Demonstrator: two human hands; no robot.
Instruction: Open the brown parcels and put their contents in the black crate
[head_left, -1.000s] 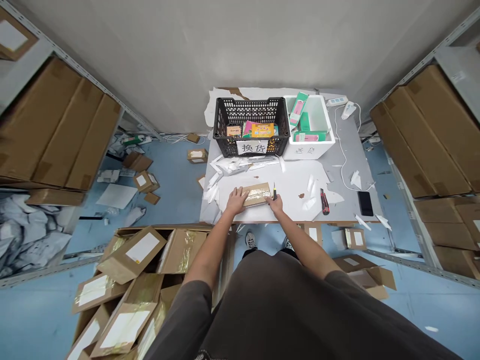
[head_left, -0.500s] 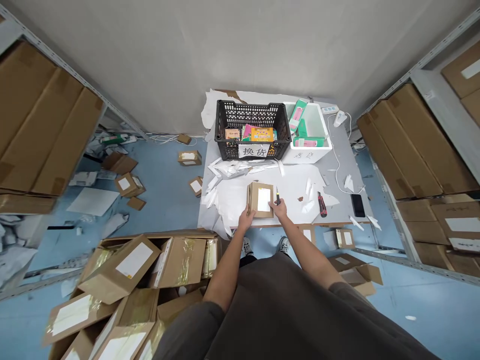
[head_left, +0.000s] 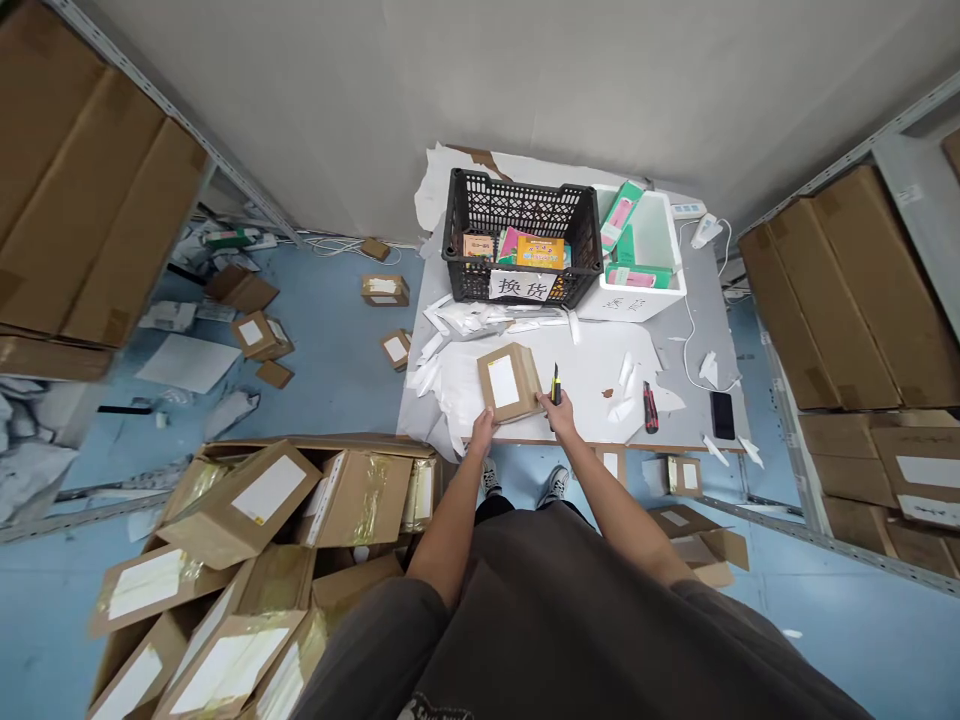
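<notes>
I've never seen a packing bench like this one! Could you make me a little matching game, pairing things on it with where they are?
Things:
1. Parcel
2. Knife
3. Red cutter
4. Crate

Places:
A. Gripped in the right hand
B. Holding colourful packets behind a paper sign
C. Against the left hand
D. Lying on the white sheet

Right pairs: 1-C, 2-A, 3-D, 4-B.
</notes>
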